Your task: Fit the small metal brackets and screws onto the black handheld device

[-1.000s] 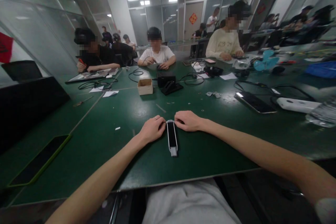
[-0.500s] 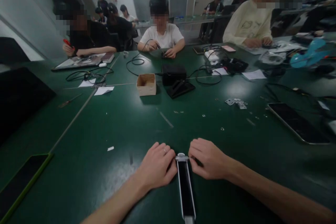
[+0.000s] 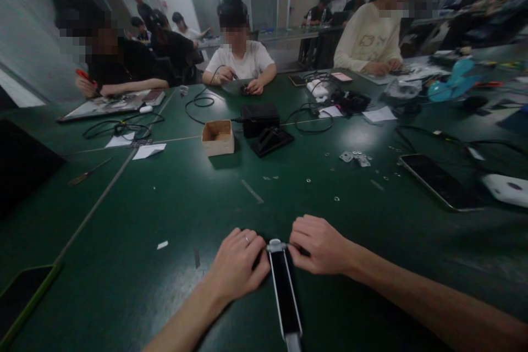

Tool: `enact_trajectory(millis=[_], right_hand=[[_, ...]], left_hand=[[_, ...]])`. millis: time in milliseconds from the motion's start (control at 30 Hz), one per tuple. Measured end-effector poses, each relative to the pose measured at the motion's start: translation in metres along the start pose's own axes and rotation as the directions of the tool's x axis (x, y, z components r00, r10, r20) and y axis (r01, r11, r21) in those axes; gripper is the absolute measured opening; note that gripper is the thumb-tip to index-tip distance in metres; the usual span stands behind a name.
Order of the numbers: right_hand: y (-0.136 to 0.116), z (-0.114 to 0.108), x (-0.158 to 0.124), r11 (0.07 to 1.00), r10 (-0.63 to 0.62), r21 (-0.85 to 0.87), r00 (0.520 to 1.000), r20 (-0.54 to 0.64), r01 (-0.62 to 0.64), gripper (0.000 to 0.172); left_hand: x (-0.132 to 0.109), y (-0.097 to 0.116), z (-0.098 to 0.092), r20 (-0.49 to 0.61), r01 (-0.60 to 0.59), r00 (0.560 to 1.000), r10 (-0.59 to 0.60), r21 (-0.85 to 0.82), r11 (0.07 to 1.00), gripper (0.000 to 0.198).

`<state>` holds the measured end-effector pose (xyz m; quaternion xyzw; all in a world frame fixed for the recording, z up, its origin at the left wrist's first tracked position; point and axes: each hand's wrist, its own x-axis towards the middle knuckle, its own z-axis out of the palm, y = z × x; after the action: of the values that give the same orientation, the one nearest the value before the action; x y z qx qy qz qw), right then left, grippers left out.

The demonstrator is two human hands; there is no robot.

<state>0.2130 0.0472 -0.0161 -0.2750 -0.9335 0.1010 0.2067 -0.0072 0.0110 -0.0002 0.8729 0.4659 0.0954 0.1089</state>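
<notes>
A long, narrow device with a black face and pale frame [image 3: 285, 291] lies in front of me, its near end running to the bottom of the picture. Across its far end sits a small grey crosspiece [image 3: 276, 246]. My left hand [image 3: 239, 261], with a ring on one finger, is closed at the left end of that crosspiece. On the other side my right hand [image 3: 317, 245] is closed, thumb and fingertips at the right end. The fingers partly hide both ends.
Beyond my hands, an open small box [image 3: 218, 146] stands beside a black case [image 3: 259, 120]. Small metal plates [image 3: 357, 158] and rings lie scattered. A phone [image 3: 439, 181] is at right, a green-edged phone [image 3: 28, 297] at left. A co-worker [image 3: 241, 60] sits opposite, others beside.
The view has turned right, so the surroundings shift left in the picture. Both hands stay closed at the device's far end, with little visible movement between them.
</notes>
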Motion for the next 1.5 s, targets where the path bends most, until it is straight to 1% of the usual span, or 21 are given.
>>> enact_trajectory(millis=[100,233,367,533,633,800,1000,1133,1200,1300,1367,1433,1500], right_hand=[[0.002,-0.002,0.001,0.998,0.030,-0.055,1.000,0.001,-0.030,0.017],[0.004,-0.006,0.002,0.989,0.068,-0.129,0.997,-0.036,-0.072,0.015],[0.002,-0.010,0.004,0.982,0.048,-0.178,0.997,-0.061,-0.058,0.016],[0.000,-0.011,0.007,0.968,0.020,-0.248,0.994,-0.109,-0.047,0.018],[0.000,-0.011,0.007,0.963,0.020,-0.263,0.992,-0.128,-0.053,0.022],[0.001,-0.010,0.006,0.972,0.059,-0.222,0.994,-0.095,-0.079,0.030],[0.004,-0.008,0.006,0.967,0.051,-0.245,0.995,-0.089,-0.071,0.027],[0.009,-0.017,0.007,0.967,0.050,-0.242,0.993,-0.106,-0.075,0.024],[0.016,-0.027,0.005,0.959,0.090,-0.257,0.986,-0.138,-0.124,0.024],[0.034,-0.046,-0.003,0.923,0.207,-0.281,0.955,-0.210,-0.262,0.019],[0.051,-0.058,-0.012,0.888,0.295,-0.286,0.923,-0.249,-0.361,0.018],[0.069,-0.068,-0.023,0.833,0.385,-0.300,0.876,-0.289,-0.465,0.018],[0.085,-0.075,-0.034,0.800,0.458,-0.290,0.847,-0.271,-0.526,0.021]], left_hand=[[0.001,0.000,-0.002,-0.048,0.011,0.999,-0.013,-0.026,1.000,0.028],[0.001,0.000,-0.001,-0.119,0.030,0.992,-0.035,-0.047,0.998,0.029],[0.001,0.001,-0.001,-0.177,0.036,0.983,-0.043,-0.039,0.999,0.027],[0.001,0.003,-0.004,-0.167,0.058,0.984,-0.068,-0.059,0.997,0.024],[0.001,0.004,-0.006,-0.149,0.067,0.986,-0.073,-0.040,0.997,0.024],[0.002,0.004,-0.006,-0.128,0.050,0.991,-0.051,-0.006,0.999,0.024],[0.003,0.001,-0.004,-0.091,0.039,0.995,-0.039,-0.005,0.999,0.022],[0.002,0.001,-0.005,-0.087,0.033,0.996,-0.035,-0.021,0.999,0.020],[0.002,0.001,-0.006,-0.081,0.037,0.996,-0.038,-0.025,0.999,0.020],[0.001,0.002,-0.007,-0.072,0.041,0.996,-0.043,-0.024,0.999,0.020],[0.001,0.001,-0.007,-0.073,0.041,0.996,-0.043,-0.026,0.999,0.020],[0.001,0.001,-0.006,-0.083,0.041,0.996,-0.043,-0.034,0.999,0.020],[0.001,0.000,-0.005,-0.086,0.040,0.995,-0.044,-0.039,0.998,0.020]])
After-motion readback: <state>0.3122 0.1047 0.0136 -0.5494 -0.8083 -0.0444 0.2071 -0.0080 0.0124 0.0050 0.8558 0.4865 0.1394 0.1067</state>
